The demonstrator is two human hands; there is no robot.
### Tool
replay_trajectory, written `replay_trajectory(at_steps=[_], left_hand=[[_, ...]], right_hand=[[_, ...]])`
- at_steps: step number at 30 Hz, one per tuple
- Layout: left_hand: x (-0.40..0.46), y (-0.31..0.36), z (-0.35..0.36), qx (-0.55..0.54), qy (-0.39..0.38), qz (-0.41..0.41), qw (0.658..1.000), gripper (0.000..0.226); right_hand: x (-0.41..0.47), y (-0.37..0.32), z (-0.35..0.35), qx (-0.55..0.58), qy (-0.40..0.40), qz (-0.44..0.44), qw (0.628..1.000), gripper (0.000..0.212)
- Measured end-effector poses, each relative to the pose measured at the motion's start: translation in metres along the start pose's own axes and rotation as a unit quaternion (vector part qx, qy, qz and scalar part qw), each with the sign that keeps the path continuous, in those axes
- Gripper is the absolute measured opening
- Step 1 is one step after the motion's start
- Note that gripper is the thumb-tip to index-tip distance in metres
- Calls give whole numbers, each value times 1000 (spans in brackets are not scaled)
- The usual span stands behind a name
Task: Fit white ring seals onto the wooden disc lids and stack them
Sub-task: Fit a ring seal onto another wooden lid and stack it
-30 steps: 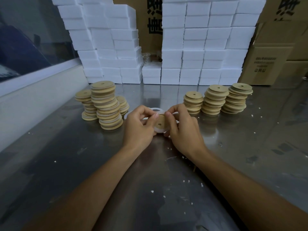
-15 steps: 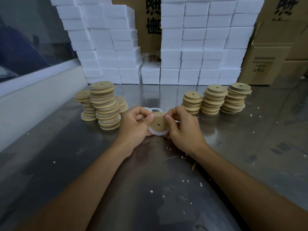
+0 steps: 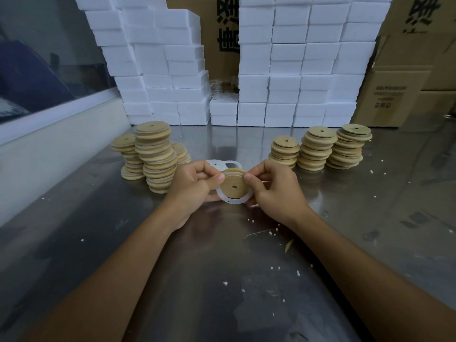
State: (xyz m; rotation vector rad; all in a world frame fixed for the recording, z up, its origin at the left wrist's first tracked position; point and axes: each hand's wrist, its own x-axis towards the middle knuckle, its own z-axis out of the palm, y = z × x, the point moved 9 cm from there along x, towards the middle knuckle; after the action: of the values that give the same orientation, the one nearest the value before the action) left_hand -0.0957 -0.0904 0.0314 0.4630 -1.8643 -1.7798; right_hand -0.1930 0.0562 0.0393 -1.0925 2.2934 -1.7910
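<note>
From the head view I see my left hand and right hand both pinching one wooden disc lid between them, thumbs at its upper rim, with the white ring seal looped around its lower edge, apparently so I can stretch it on. Just behind the grip lie loose rings; left of it stand the stacks that look sealed, right the bare stacks.

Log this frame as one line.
step: fitting ring on lid | left hand: pinching lid | right hand: pinching lid | seal: partly on | stacks: untouched
</note>
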Motion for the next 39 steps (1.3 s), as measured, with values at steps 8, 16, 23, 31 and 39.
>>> replay_trajectory(at_steps=[8,16,23,31,39], left_hand=[[2,-4,-9,13,18,-3,1000,17],[0,16,-8,154,53,120,979,26],[-7,34,8,224,42,226,947,31],[-2,23,2,186,54,174,966,31],[1,13,-2,147,56,137,978,25]], right_hand=[[0,8,2,27,-18,15,999,11],[-7,-19,-2,-90,11,-115,989,2],[-11,-32,2,-139,10,-172,975,5],[0,-4,-1,-83,7,-68,994,9],[3,4,-6,-46,16,-14,999,8]])
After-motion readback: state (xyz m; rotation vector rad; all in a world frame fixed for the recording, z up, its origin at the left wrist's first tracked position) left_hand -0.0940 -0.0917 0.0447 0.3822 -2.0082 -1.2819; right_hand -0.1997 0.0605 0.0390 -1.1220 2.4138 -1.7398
